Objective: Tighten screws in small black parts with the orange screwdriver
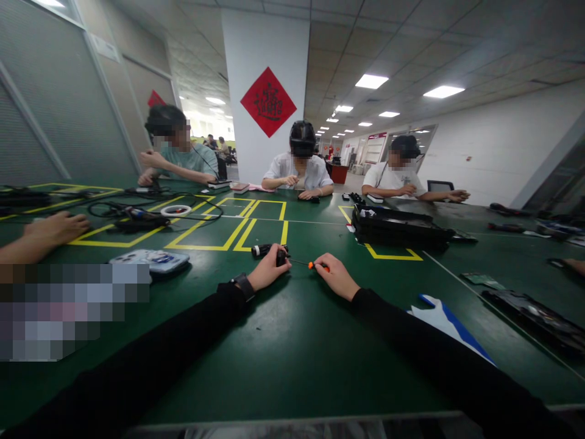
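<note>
Over the middle of the green table [292,341], my right hand [337,276] is closed round the orange handle of a screwdriver [312,266]. Its thin shaft points left, toward my left hand [269,268]. Those left fingers are closed on a small black part [280,258], whose kind I cannot make out. The screwdriver's tip is at or near that part; contact is too small to tell. Just beyond my left hand lies a black cylindrical object with a white end [261,250], partly hidden by the fingers.
A long black housing [397,225] stands at the back right. Nearer right lie a blue-and-white piece [452,326] and an opened black device [534,314]. Cables [137,213] and a phone-like object [158,261] are on the left. Another person's hand [57,228] rests at far left; several people sit around.
</note>
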The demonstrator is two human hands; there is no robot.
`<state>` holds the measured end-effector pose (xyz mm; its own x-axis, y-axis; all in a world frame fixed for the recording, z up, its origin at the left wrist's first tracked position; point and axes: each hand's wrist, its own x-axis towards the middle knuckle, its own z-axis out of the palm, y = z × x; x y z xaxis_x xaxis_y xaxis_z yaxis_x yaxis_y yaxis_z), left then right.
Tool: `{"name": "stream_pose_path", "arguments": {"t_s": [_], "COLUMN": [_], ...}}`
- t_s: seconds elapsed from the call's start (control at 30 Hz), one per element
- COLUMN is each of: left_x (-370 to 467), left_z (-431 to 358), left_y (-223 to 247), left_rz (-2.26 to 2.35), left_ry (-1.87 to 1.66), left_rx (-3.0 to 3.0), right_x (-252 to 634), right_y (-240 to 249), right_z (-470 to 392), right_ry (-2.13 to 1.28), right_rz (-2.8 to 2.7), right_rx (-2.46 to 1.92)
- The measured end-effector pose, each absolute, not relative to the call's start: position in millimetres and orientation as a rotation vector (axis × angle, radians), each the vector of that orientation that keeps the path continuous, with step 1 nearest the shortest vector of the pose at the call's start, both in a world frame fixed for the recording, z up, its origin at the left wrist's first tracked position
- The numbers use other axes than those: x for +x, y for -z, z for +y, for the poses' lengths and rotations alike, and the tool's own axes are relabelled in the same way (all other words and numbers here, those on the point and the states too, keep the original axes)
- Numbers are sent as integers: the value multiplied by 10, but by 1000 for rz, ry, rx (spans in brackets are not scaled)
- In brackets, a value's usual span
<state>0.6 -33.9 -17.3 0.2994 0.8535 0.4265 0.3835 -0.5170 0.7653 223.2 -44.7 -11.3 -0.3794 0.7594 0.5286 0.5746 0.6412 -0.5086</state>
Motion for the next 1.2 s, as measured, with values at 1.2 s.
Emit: {"name": "stream_pose_path", "arguments": {"t_s": [1.2], "left_x": [7], "left_z": [-361], "left_y": [141], "left_rz": [1120], "left_ry": [-1153], "left_rx": [2020], "right_x": [2266], "right_y": [161], "right_z": [-438], "right_ry": [-410], "right_rz": [-2064], "right_rx": [-1084]}}
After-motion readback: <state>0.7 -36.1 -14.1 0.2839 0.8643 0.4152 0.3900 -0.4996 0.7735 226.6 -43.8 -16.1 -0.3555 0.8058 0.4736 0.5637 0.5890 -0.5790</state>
